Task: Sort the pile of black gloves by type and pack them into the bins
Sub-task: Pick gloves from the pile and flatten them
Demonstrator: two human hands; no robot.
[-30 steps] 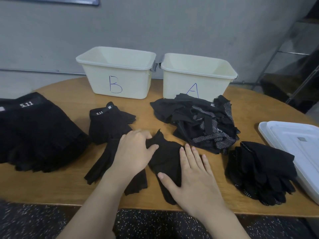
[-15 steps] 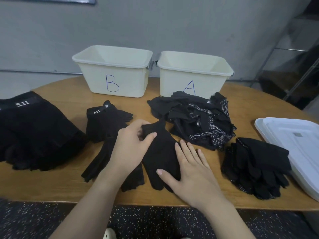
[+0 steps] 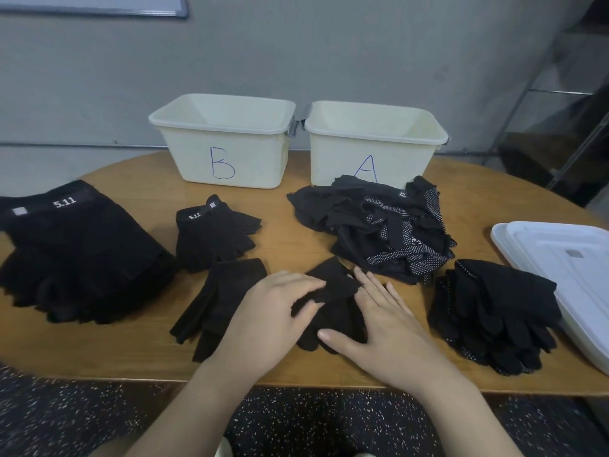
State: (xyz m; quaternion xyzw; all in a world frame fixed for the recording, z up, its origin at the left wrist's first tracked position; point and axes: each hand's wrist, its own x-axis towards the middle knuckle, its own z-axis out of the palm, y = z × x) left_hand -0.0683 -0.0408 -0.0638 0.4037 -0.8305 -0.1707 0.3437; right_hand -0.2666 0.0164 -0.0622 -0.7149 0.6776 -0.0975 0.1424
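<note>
Cuff of plain glove (image 3: 333, 291) now folded back over its palm, unlike half-second ago. Left hand (image 3: 273, 311) apparently pinches fold; right hand (image 3: 382, 321) flat, fingers straight, pressing glove. Near front edge of worktop (image 3: 138, 354). Folding under way; bin A (image 3: 372, 143), bin B (image 3: 227, 140) unpacked.

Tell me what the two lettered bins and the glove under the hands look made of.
Bin B and bin A: cream plastic by the look, smooth with a slight sheen and moulded rolled rims. The glove under the hands: matte black fabric, probably knit; it folds limply, with no grip dots visible.
</note>
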